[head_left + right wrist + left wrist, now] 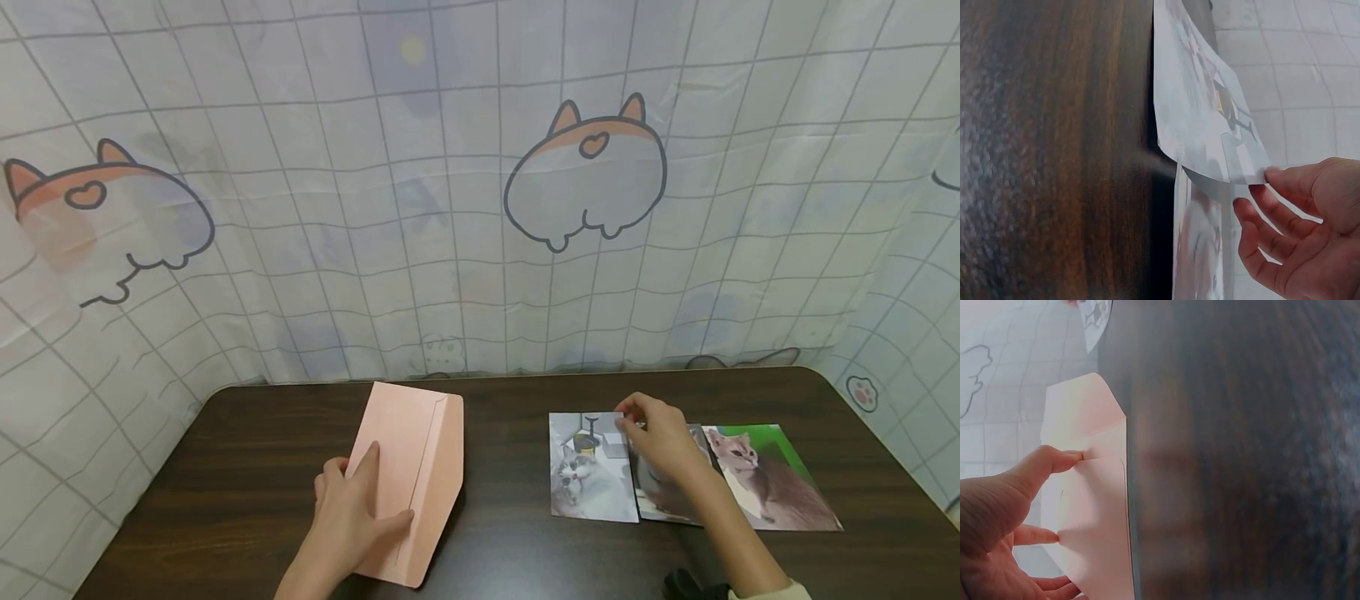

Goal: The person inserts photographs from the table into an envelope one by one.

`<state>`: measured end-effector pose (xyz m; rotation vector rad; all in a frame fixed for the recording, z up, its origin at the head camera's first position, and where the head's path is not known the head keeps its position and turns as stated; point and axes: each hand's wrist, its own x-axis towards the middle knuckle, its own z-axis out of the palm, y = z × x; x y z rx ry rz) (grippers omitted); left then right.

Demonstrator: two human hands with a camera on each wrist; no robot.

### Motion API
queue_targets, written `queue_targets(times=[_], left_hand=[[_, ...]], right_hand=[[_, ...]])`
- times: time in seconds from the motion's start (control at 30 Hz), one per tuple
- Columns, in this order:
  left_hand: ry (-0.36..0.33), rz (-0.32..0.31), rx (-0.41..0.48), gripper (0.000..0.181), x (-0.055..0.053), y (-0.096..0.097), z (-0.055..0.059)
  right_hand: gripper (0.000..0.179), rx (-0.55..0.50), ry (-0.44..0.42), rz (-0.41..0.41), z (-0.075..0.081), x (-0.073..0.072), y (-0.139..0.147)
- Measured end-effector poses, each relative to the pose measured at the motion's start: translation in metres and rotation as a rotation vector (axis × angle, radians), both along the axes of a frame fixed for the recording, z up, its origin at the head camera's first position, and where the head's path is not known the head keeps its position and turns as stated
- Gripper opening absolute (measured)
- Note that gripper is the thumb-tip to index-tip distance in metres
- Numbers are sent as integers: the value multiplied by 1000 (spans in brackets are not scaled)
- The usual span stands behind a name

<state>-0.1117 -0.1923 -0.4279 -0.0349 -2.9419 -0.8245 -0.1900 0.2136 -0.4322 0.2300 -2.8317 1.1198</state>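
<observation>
A pink envelope lies on the dark wooden table, its flap turned out to the right. My left hand rests on it with spread fingers; in the left wrist view the thumb touches the edge at the envelope's mouth. My right hand pinches the upper right corner of a photo of a pale cat. That photo bends up at the pinched corner in the right wrist view. Beside it lies a second photo, partly hidden under my right hand and forearm.
A third photo, of a brownish cat on green, lies at the far right of the row. Something black shows by the right forearm at the front. A grid-patterned curtain hangs behind the table's back edge.
</observation>
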Motion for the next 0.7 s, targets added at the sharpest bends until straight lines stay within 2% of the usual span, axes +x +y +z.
queue_targets(times=[0.13,0.33,0.53,0.7], left_hand=[[10,-9,17,101,2,0,1],[42,-18,-4,100,2,1,3],[79,-30,-37,98,-1,1,5],[90,-51,-60,96,-4,2,5]], right_hand=[[12,-16,-1,-8,1,1,0],[12,-48,-6,-22,2,4,0],[15,-157,-54,-32,4,7,-1],[17,-206,-79,-36,7,11,0]])
